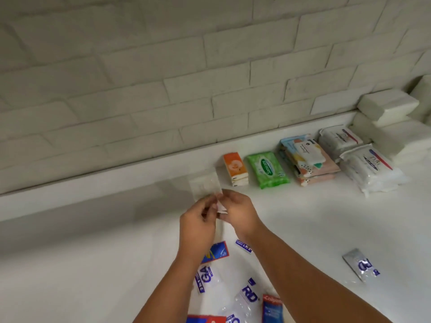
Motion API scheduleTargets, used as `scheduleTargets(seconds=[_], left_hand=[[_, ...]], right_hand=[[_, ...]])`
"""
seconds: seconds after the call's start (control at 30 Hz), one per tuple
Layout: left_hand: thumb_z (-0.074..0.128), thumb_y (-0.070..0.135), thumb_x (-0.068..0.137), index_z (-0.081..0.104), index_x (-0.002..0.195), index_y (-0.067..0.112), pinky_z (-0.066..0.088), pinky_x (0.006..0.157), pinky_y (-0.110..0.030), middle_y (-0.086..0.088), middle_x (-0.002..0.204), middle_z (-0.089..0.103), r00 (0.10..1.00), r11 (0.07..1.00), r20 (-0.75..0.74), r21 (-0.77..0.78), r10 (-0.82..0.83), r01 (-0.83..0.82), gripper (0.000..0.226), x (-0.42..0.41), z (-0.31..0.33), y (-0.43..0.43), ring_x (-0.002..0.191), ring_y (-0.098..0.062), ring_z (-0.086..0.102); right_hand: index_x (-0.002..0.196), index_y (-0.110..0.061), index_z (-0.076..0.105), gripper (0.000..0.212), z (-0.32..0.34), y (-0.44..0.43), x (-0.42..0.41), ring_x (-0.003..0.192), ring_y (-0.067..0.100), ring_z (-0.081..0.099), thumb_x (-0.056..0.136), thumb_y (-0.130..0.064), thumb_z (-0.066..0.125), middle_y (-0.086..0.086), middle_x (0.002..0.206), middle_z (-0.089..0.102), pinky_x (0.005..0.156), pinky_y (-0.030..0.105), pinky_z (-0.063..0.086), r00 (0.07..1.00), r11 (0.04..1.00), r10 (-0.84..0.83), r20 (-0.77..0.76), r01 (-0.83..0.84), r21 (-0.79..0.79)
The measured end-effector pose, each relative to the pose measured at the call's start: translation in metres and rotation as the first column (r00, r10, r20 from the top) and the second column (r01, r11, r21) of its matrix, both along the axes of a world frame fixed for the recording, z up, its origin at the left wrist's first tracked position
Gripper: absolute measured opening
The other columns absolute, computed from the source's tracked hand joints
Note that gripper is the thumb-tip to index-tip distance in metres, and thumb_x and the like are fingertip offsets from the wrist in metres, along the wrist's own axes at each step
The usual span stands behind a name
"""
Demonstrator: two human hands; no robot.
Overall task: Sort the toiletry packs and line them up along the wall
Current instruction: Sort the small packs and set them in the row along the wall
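- A white brick wall (163, 78) fills the far side, with a white counter (93, 264) running along its foot.
- Far right, plain white blocks (387, 106) are stacked in the corner.
- Along the wall a row of packs lies on the counter, right to left: two stacks of white wipe packs (368, 169), a stack of pastel patterned packs (310, 159), a green wipes pack (268, 170), and a small stack of orange tissue packs (235, 169).
- Both forearms reach in from the near edge; the left hand (198, 227) and right hand (242, 210) meet just left of the orange stack, above the counter.
- Both hands pinch a small clear sachet (206, 185) between them, fingers closed on its lower edge; it stands above the fingertips.
- Near the bottom edge, loose blue-and-white sachets (205, 276) and a red-and-blue toothpaste pack (272, 308) lie scattered under the arms.
- One silver sachet (360, 264) lies alone, near right, well apart from the others.
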State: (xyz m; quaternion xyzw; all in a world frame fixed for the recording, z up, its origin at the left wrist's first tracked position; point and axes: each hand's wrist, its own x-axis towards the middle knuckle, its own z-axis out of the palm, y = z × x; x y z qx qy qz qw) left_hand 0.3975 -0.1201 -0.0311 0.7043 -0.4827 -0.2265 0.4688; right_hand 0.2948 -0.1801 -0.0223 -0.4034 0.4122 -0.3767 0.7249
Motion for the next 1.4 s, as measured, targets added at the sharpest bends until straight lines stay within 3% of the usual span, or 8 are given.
scheduleTargets(seconds=[0.2,0.37,0.47,0.57,0.8,1.1,1.27,1.4], left_hand=[[0.065,0.026,0.092,0.07,0.105,0.023,0.046,0.074,-0.021,0.008,0.096,0.071,0.981,0.972,0.094,0.149,0.169,-0.182,0.014,0.052,-0.017,-0.038,0.084,-0.011,0.066],[0.066,0.024,0.091,0.068,0.062,0.017,0.049,0.061,-0.036,0.0,0.054,0.064,0.991,0.949,-0.066,0.302,0.118,-0.093,0.03,0.066,-0.031,-0.057,0.052,-0.017,0.058],[0.069,0.022,0.089,0.069,0.055,0.015,0.056,0.067,-0.039,0.001,0.048,0.062,0.986,0.932,-0.084,0.346,0.143,-0.106,0.034,0.071,-0.036,-0.067,0.05,-0.018,0.06],[0.071,0.022,0.088,0.067,0.054,0.011,0.055,0.067,-0.033,-0.001,0.048,0.064,0.983,0.917,-0.07,0.377,0.168,-0.13,0.036,0.071,-0.037,-0.078,0.048,-0.017,0.062],[0.068,0.034,0.089,0.071,0.058,0.015,0.058,0.072,-0.033,-0.002,0.053,0.069,0.984,0.882,0.077,0.436,0.16,-0.178,0.036,0.066,-0.034,-0.095,0.057,-0.021,0.07],[0.066,0.047,0.087,0.078,0.076,0.015,0.049,0.068,-0.027,-0.005,0.067,0.073,0.957,0.873,0.23,0.413,0.175,-0.259,0.037,0.065,-0.042,-0.096,0.074,-0.024,0.07],[0.062,0.043,0.092,0.076,0.092,0.016,0.042,0.074,-0.026,-0.002,0.089,0.074,0.965,0.911,0.199,0.342,0.171,-0.231,0.031,0.052,-0.033,-0.077,0.088,-0.023,0.066],[0.062,0.032,0.093,0.072,0.084,0.02,0.041,0.069,-0.024,0.006,0.078,0.069,0.986,0.952,0.119,0.268,0.118,-0.146,0.018,0.014,-0.018,-0.043,0.08,-0.018,0.065]], right_hand=[[0.08,-0.002,0.064,0.019,-0.018,-0.039,0.022,0.077,0.026,0.069,0.091,0.006,0.051,0.016,0.083,0.063,0.069,0.038,0.06,0.991,0.994,-0.096,-0.096,0.101,0.048],[0.105,-0.002,0.068,0.025,-0.036,-0.052,0.028,0.099,0.036,0.067,0.092,0.002,0.047,0.019,0.106,0.068,0.081,0.044,0.06,0.976,0.992,-0.074,-0.204,0.093,0.086],[0.133,-0.01,0.057,0.042,-0.041,-0.047,0.024,0.123,0.03,0.057,0.092,-0.01,0.045,0.011,0.131,0.062,0.107,0.034,0.044,0.763,0.968,-0.068,-0.642,-0.106,-0.228],[0.138,-0.002,0.05,0.046,-0.05,-0.034,0.021,0.13,0.029,0.05,0.093,-0.003,0.045,0.014,0.141,0.052,0.109,0.025,0.034,0.611,0.827,-0.205,-0.765,-0.31,-0.47],[0.148,-0.001,0.032,0.056,-0.071,-0.025,0.024,0.149,0.028,0.017,0.094,-0.007,0.046,0.014,0.157,0.027,0.119,0.028,0.014,0.465,0.706,-0.166,-0.869,-0.56,-0.434],[0.149,-0.002,0.031,0.056,-0.069,-0.029,0.02,0.15,0.026,0.016,0.096,-0.013,0.046,0.013,0.159,0.025,0.123,0.033,0.018,0.436,0.711,-0.156,-0.887,-0.574,-0.407],[0.146,-0.008,0.04,0.05,-0.045,-0.021,-0.009,0.141,0.022,0.038,0.098,-0.02,0.046,0.007,0.156,0.034,0.115,0.03,0.032,0.529,0.723,-0.203,-0.824,-0.487,-0.49],[0.137,-0.011,0.054,0.043,-0.031,-0.003,-0.049,0.128,0.022,0.052,0.096,-0.023,0.053,0.005,0.142,0.054,0.11,0.033,0.039,0.602,0.752,-0.24,-0.761,-0.381,-0.538]])
